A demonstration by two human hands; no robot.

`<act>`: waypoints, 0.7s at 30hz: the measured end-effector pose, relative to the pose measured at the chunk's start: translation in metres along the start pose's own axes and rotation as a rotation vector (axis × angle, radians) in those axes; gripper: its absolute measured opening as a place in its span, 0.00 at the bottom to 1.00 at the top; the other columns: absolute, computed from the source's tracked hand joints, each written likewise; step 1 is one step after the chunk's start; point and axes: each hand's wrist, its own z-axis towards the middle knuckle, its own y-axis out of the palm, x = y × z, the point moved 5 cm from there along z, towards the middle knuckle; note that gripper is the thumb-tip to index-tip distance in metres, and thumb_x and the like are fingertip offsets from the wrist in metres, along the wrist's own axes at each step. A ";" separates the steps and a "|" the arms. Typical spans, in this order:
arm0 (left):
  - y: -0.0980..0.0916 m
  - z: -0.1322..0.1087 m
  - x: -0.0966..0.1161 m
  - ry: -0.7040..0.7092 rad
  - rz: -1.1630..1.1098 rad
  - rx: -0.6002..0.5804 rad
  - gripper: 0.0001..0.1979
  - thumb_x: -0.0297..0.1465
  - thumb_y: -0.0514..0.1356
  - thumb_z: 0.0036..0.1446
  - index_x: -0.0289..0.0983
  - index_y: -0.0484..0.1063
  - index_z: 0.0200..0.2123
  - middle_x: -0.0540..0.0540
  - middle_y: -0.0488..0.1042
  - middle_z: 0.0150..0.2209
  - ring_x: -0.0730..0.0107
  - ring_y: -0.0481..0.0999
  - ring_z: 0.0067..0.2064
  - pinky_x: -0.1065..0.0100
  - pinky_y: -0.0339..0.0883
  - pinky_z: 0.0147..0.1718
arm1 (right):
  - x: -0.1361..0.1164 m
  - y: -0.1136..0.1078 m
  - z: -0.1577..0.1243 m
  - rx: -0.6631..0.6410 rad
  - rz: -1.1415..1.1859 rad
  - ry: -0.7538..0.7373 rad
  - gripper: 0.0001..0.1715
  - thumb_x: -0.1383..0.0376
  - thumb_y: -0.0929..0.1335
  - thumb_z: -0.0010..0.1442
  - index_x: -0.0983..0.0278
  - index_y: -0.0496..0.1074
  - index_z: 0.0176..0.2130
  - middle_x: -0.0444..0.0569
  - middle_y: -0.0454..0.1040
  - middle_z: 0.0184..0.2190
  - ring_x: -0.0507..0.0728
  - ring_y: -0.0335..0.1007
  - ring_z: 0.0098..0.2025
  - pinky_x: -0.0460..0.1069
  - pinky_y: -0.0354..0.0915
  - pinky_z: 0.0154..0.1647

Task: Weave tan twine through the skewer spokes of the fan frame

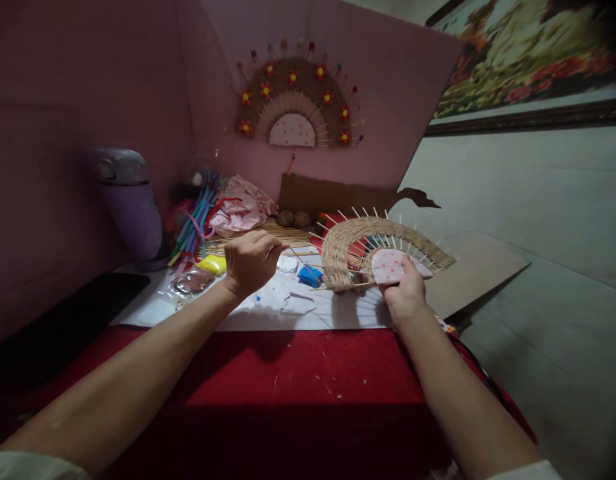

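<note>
My right hand (pixel 406 291) grips the pink dotted centre of a half-round fan (pixel 368 250) woven from jute cord over thin wooden sticks, held tilted above the white sheet (pixel 268 310). My left hand (pixel 251 262) is closed in a pinch on the free end of the jute cord (pixel 301 259), which runs right toward the fan's left edge. A blue block (pixel 309 275) lies on the sheet between the hands.
A finished fan with red flowers (pixel 294 100) hangs on the pink board behind. A purple bottle (pixel 131 203), coloured pipe cleaners (pixel 195 217), a yellow piece (pixel 213 265), wooden sticks (pixel 283 235) and brown card (pixel 338 193) crowd the back. A red cloth (pixel 298 367) covers the table front.
</note>
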 end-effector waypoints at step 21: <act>0.014 -0.010 0.005 -0.149 -0.033 -0.081 0.12 0.38 0.58 0.53 0.37 0.73 0.24 0.49 0.74 0.21 0.72 0.70 0.25 0.71 0.55 0.25 | 0.010 0.012 -0.013 -0.085 -0.023 0.095 0.05 0.65 0.64 0.56 0.65 0.68 0.34 0.42 0.75 0.25 0.49 0.71 0.25 0.46 0.71 0.30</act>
